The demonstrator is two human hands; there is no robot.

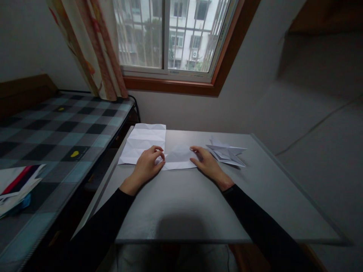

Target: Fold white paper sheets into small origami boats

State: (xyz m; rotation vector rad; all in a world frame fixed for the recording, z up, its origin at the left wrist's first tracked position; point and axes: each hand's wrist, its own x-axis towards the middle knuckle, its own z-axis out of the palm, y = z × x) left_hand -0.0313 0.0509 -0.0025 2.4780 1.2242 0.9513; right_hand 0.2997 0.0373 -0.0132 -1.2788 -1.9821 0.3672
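Note:
A small folded white paper [178, 157] lies flat on the grey table [181, 204], between my hands. My left hand [148, 165] rests on its left corner, fingers curled in a pinch on the paper's edge. My right hand [206, 161] lies on the paper's right edge, its fingers bent and pressing down. Both arms are in black sleeves.
A creased, unfolded white sheet [142, 143] lies at the table's far left corner. Folded paper shapes [227, 153] sit to the right of my right hand. A bed with a checked cover [53, 132] stands on the left, with papers [17, 185] on it. Behind are a wall and a window [170, 37].

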